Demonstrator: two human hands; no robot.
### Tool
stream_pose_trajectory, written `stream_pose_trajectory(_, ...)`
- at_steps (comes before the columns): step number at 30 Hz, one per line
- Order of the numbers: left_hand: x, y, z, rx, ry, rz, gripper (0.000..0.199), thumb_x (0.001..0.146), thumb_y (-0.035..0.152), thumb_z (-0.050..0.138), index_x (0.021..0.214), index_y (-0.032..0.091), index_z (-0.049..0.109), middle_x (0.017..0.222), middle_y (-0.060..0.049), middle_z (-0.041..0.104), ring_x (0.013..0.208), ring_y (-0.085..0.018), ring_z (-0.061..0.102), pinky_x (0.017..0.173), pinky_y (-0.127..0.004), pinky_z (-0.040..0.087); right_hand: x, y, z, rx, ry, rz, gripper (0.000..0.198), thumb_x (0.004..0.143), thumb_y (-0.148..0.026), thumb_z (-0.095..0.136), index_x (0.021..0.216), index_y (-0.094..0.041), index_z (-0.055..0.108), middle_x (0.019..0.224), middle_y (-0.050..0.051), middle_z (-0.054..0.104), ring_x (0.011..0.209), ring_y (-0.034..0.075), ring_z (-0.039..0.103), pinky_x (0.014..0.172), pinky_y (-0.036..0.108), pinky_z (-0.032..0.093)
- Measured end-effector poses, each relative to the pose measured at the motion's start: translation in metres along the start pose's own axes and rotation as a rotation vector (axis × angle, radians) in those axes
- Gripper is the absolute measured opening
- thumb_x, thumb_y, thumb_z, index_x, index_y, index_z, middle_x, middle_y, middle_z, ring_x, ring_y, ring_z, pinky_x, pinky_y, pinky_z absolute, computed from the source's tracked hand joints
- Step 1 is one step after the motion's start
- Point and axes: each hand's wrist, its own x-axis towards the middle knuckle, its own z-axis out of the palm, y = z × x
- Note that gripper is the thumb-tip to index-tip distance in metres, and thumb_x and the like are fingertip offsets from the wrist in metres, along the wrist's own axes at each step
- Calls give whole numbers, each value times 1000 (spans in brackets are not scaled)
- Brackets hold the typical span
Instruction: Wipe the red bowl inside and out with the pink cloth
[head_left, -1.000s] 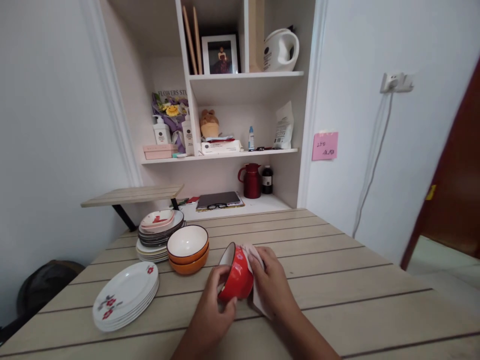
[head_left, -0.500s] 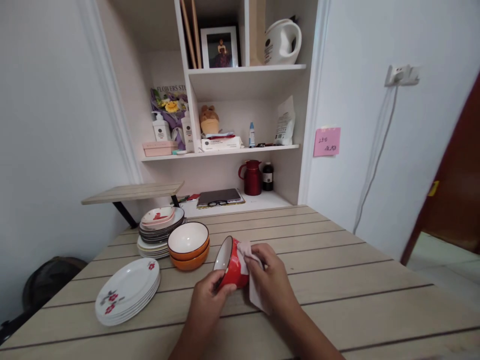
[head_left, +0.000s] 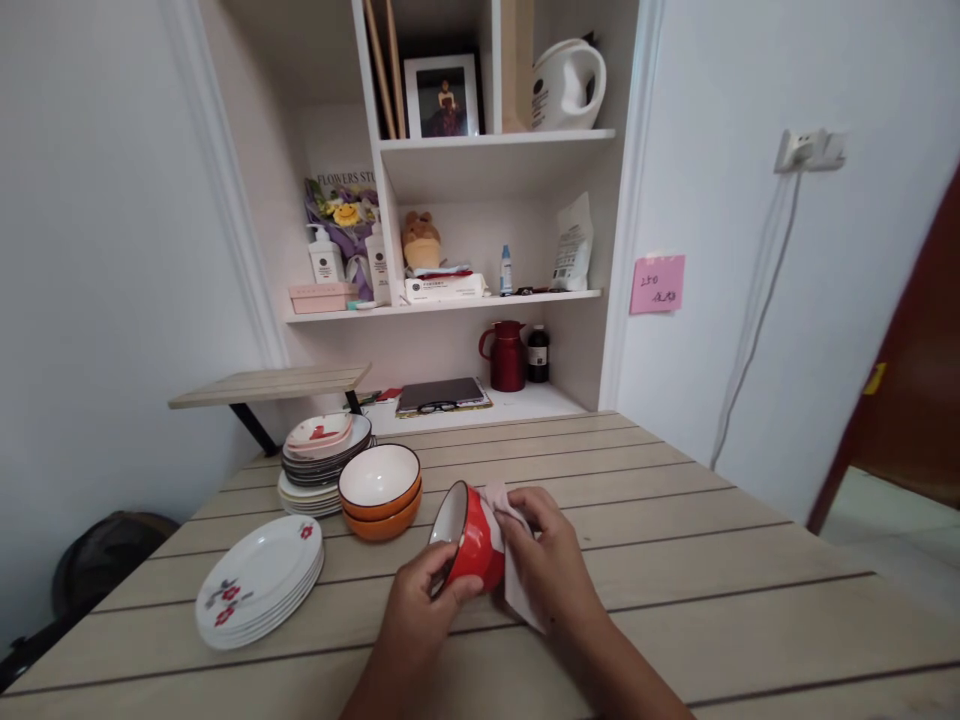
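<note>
A red bowl [head_left: 480, 545] with a white inside and dark rim is tipped on its side above the table, its opening facing left. My left hand [head_left: 427, 600] grips its rim, the thumb on the red outside and the fingers at the opening. Bunched in my right hand [head_left: 544, 550] is a pale pink cloth [head_left: 521, 595], pressed against the bowl's outer right side. Part of the cloth hangs down below my fingers. To the left of the bowl sit stacked orange bowls [head_left: 381, 522] with white insides.
White plates with red flowers [head_left: 259, 580] are stacked at the front left of the slatted table [head_left: 675, 560]. Behind them stand more stacked dishes [head_left: 319, 465], under a small raised shelf [head_left: 274, 385]. A red jug [head_left: 508, 358] and a closed laptop [head_left: 442, 394] are at the back.
The bowl has turned slightly and shifted a little right and down in view, with both hands following. The cloth stays against its outside.
</note>
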Motion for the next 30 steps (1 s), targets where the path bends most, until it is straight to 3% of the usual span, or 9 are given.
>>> stream_pose_trajectory(5, 0, 0, -1, 17, 70, 98, 49, 70, 40, 83, 114, 20, 76, 121, -12, 72, 115, -31, 68, 102, -42, 53, 1, 5, -1, -9, 23, 8, 10, 88, -28, 63, 89, -25, 72, 95, 6, 69, 91, 28, 66, 83, 39, 52)
stream_pose_trajectory(9, 1, 0, -1, 131, 62, 151, 38, 68, 37, 85, 102, 22, 80, 132, -13, 69, 129, -35, 60, 113, -47, 43, 1, 7, -1, 0, 43, 12, 11, 89, -29, 63, 93, -25, 73, 98, 7, 69, 95, 29, 65, 88, 42, 52)
stream_pose_trajectory(12, 1, -2, -1, 136, 22, 40, 24, 73, 41, 79, 85, 20, 79, 105, -10, 76, 103, -30, 68, 95, -38, 53, -1, 4, -1, 28, 18, -7, 10, 90, -27, 63, 90, -26, 73, 99, 8, 68, 95, 28, 65, 86, 41, 53)
stream_pose_trajectory(15, 2, -4, -3, 117, 16, -70, 32, 78, 49, 72, 75, 17, 76, 70, -2, 68, 72, -22, 61, 69, -30, 50, -4, -1, -1, 73, -122, -124, 12, 87, -21, 63, 86, -26, 74, 98, 7, 66, 96, 26, 65, 84, 37, 52)
stream_pose_trajectory(18, 2, -5, -5, 117, 52, -64, 38, 77, 54, 74, 71, 17, 74, 65, 1, 63, 68, -20, 56, 64, -27, 46, -5, -4, 0, 72, -190, -202, 19, 83, -13, 62, 87, -27, 75, 98, 6, 65, 99, 26, 65, 87, 37, 51)
stream_pose_trajectory(21, 2, -2, -5, 89, 47, -19, 40, 78, 55, 74, 69, 17, 72, 64, 0, 62, 66, -19, 56, 62, -26, 45, -3, -3, 1, 61, -134, -114, 16, 87, -17, 61, 90, -27, 74, 98, 7, 67, 96, 27, 65, 85, 37, 51)
stream_pose_trajectory(25, 3, 2, -2, 112, 49, 92, 30, 77, 45, 78, 90, 18, 78, 91, -8, 74, 87, -26, 67, 79, -32, 54, 0, 3, 0, 21, -96, -15, 15, 91, -22, 59, 92, -26, 74, 101, 7, 68, 97, 28, 65, 87, 40, 50)
stream_pose_trajectory(28, 3, 2, -1, 174, 124, 150, 40, 72, 31, 75, 110, 19, 77, 116, -13, 74, 112, -31, 66, 101, -41, 50, 1, 8, 1, 14, -66, 39, 16, 90, -24, 59, 95, -26, 74, 102, 8, 68, 99, 29, 65, 90, 41, 49)
stream_pose_trajectory(30, 1, 1, 0, 187, 138, 155, 39, 72, 30, 71, 110, 20, 77, 119, -13, 73, 116, -32, 65, 104, -42, 48, 0, 10, 1, 21, -56, 56, 16, 90, -24, 59, 96, -25, 74, 104, 8, 68, 99, 29, 65, 90, 42, 49)
